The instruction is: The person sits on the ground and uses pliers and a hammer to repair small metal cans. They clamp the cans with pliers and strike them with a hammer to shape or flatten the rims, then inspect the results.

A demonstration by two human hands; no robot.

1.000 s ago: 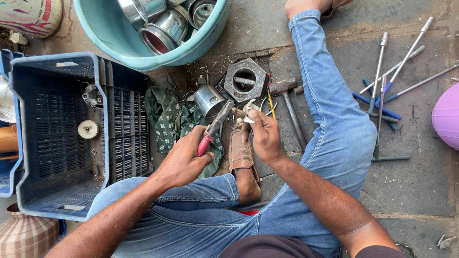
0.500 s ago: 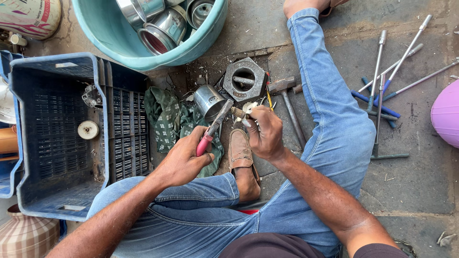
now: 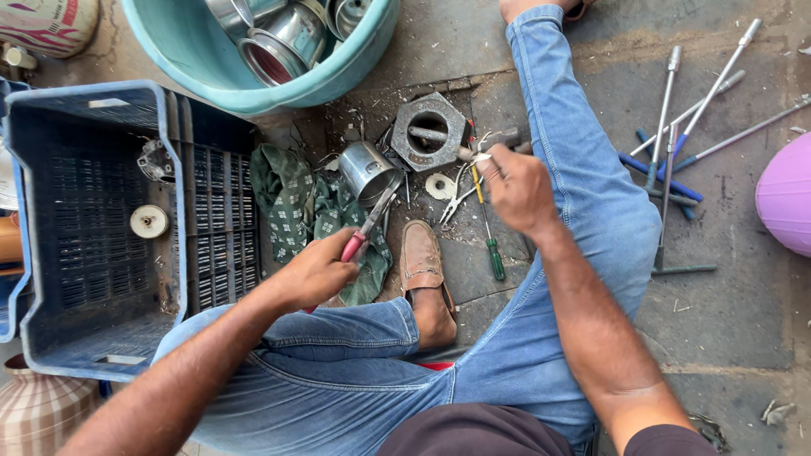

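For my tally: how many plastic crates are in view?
1: a blue plastic crate at the left, beside the left hand. A blue edge at the far left may belong to another.

Red-handled pliers point(image 3: 369, 224) sit gripped in the left hand point(image 3: 317, 272), nose angled up toward a small shiny steel cup point(image 3: 365, 170); the right hand point(image 3: 517, 187) pinches a small pale piece point(image 3: 481, 158).

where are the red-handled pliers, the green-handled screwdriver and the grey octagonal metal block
red-handled pliers point(image 3: 365, 230): head view, on the grey metal shaft just above the red grip.
green-handled screwdriver point(image 3: 495, 258): head view, on the green handle.
grey octagonal metal block point(image 3: 449, 115): head view, on the flat top face near its upper right edge.
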